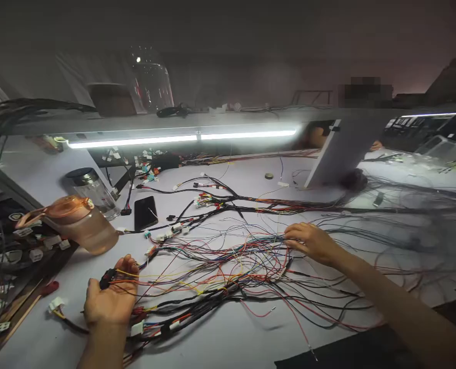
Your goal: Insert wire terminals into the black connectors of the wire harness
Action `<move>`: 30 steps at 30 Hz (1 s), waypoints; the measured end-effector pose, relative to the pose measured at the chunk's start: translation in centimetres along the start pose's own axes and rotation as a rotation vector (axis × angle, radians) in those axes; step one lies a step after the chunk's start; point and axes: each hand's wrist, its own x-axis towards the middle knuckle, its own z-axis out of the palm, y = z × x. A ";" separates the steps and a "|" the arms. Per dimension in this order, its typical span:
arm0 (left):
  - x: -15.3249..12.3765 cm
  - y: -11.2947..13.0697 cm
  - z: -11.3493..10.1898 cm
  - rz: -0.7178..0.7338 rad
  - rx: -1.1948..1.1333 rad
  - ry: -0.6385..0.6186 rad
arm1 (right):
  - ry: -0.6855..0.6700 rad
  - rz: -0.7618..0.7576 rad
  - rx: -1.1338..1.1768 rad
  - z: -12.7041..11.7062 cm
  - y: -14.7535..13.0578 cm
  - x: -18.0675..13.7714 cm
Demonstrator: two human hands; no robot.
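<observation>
My left hand (114, 302), palm up with curled fingers, holds a black connector (107, 279) between thumb and fingers. Yellow, red and orange wires run from that connector to the right. Over the loose wire tangle (246, 251), my right hand (310, 242) has its fingers drawn together on some thin wires; which ones I cannot tell. Black-taped wire bundles (200, 302) lie between my hands, and a white connector (137, 328) sits just right of my left wrist. Another white connector (55, 305) lies left of my left hand.
A drink bottle with a copper-coloured lid (97, 233), a clear jar (97, 195) and a phone (145, 212) stand or lie at left. Taped harness branches (266, 204) cross behind. A slanted white panel (333, 154) supports a shelf with a light tube (197, 137). Another person's hand (376, 145) shows beyond.
</observation>
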 end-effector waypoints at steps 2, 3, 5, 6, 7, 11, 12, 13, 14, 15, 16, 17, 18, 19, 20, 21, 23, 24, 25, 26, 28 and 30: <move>0.1 0.0 0.0 -0.021 0.018 0.008 | 0.027 0.013 -0.040 -0.9 -2.7 2.4; 0.1 0.0 0.0 -0.028 0.023 0.011 | 0.011 0.015 -0.062 -1.2 -4.1 3.6; 0.3 0.1 0.0 -0.044 0.028 0.015 | -0.111 0.038 -0.115 -1.6 -6.6 5.9; 0.3 0.2 0.0 -0.053 0.029 0.016 | -0.193 0.059 -0.147 -1.6 -7.5 6.9; 0.4 0.2 0.0 -0.059 0.027 0.019 | -0.270 0.076 -0.173 -1.6 -8.0 7.7; 0.3 0.1 0.2 -0.050 0.021 0.050 | -0.384 0.094 -0.191 -1.7 -7.8 9.3; 0.3 0.0 0.2 -0.041 0.023 0.059 | -0.365 0.085 -0.170 -1.8 -7.4 9.6; 0.3 -0.1 0.2 -0.034 0.028 0.060 | -0.330 0.071 -0.146 -1.9 -7.1 9.8; 0.4 -0.2 0.2 -0.028 0.034 0.056 | -0.279 0.053 -0.117 -2.1 -7.0 10.1; 0.4 -0.3 0.2 -0.026 0.040 0.047 | -0.219 0.033 -0.082 -2.1 -7.0 10.4; 0.5 -0.4 0.1 -0.029 0.046 0.037 | -0.159 0.010 -0.044 -2.1 -7.2 10.9; 0.6 -0.4 0.0 -0.032 0.052 0.025 | -0.110 -0.016 -0.005 -1.9 -7.6 11.5; 0.7 -0.4 -0.1 -0.028 0.057 0.018 | -0.080 -0.044 0.037 -1.7 -8.0 12.1; 0.7 -0.4 -0.2 -0.024 0.060 0.018 | -0.061 -0.065 0.094 -1.3 -8.5 12.9; 0.8 -0.4 -0.3 -0.022 0.062 0.024 | -0.045 -0.075 0.158 -0.8 -8.9 13.8; 0.8 -0.3 -0.3 -0.021 0.065 0.031 | -0.028 -0.073 0.221 -0.3 -9.1 14.7; 0.7 -0.2 -0.3 -0.017 0.068 0.040 | 0.009 -0.036 0.327 0.9 -8.9 16.7; 0.7 -0.2 -0.3 -0.013 0.068 0.040 | 0.027 -0.006 0.365 1.4 -8.4 17.7; 0.6 -0.2 -0.2 -0.008 0.067 0.036 | 0.043 0.025 0.391 1.9 -7.8 18.6; 0.5 -0.1 -0.1 -0.005 0.065 0.031 | 0.053 0.053 0.413 2.3 -7.0 19.5; 0.4 -0.1 0.2 -0.002 0.063 0.025 | 0.066 0.109 0.465 2.9 -5.4 21.1; 0.3 0.0 0.5 -0.003 0.068 0.028 | 0.072 0.150 0.506 3.1 -3.9 22.4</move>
